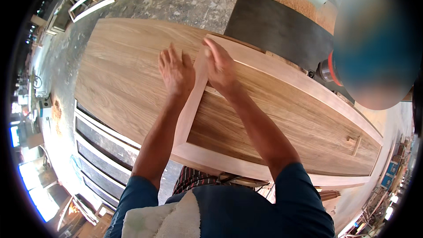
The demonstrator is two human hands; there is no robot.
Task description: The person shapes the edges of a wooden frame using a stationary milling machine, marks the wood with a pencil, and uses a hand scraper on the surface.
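A broad brown wooden panel (119, 66) lies flat in front of me. On its right part rests a pale wooden frame (264, 64) with long sides and a cross rail at its left end. My left hand (177, 72) is over the bare panel just left of that rail, fingers spread and nothing in it. Beside it, my right hand (220, 68) is at the rail near the frame's far left corner. Its fingers are stretched out and it holds nothing visible; whether the palm touches the wood cannot be made out.
A dark board (277, 22) lies beyond the frame. At the right is a blurred blue shape (379, 39) with a metal end and red ring. A slatted white-edged frame (103, 139) stands left below the panel. A small wood block (351, 140) lies inside the pale frame.
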